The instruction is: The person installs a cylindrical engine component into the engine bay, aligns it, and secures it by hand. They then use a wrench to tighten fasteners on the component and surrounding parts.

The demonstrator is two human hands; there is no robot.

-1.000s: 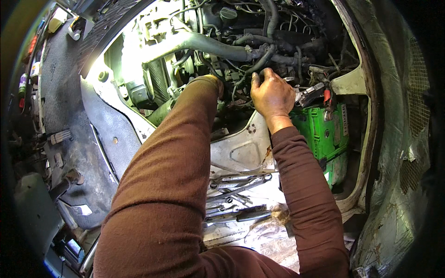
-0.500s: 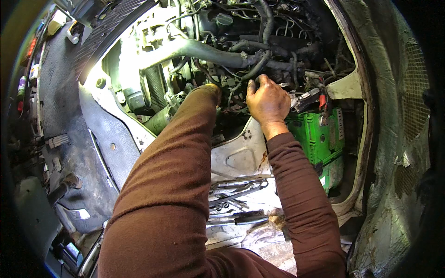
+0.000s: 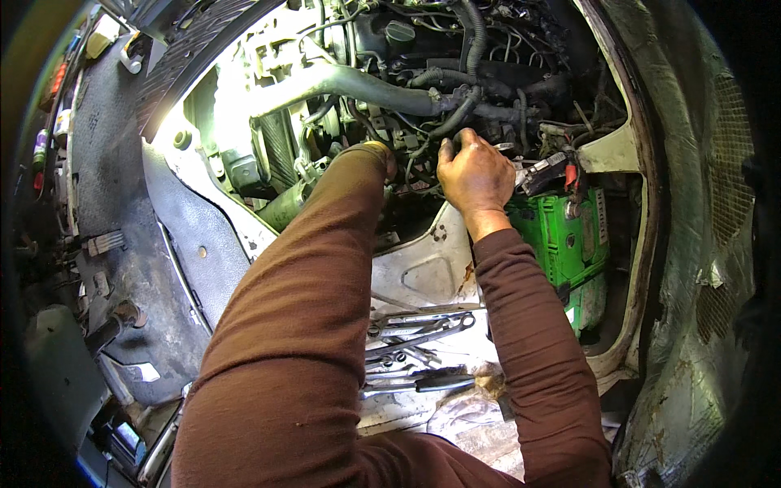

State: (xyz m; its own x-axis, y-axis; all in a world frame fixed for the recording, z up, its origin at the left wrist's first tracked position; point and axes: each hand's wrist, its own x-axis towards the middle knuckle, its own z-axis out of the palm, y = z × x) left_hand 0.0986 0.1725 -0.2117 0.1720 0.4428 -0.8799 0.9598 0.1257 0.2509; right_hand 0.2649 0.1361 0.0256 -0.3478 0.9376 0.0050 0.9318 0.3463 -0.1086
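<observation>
My left hand [image 3: 384, 154] reaches down into the engine bay, and only a small part of it shows past the brown sleeve; its fingers are hidden. Close to its right, my right hand [image 3: 477, 175] is closed, back uppermost, with thumb and forefinger bent in beside the dark hoses. Whatever it may grip is out of sight under the fingers. Just beyond both hands runs a thick grey pipe [image 3: 358, 86] joined to a black hose [image 3: 457, 116]. A green battery [image 3: 561, 236] with a red terminal cover [image 3: 571, 175] sits right of my right wrist.
Several wrenches [image 3: 431, 335] lie on the pale surface between my forearms, near a black-handled tool [image 3: 443, 382]. The white body panel [image 3: 419, 272] edges the opening. Pedals [image 3: 106, 243] and grey flooring [image 3: 199, 232] are at left; a worn seat or trim panel [image 3: 683, 244] flanks the right.
The whole view has shifted very slightly. Both hands stay at almost the same places in the engine bay, and the right one remains closed.
</observation>
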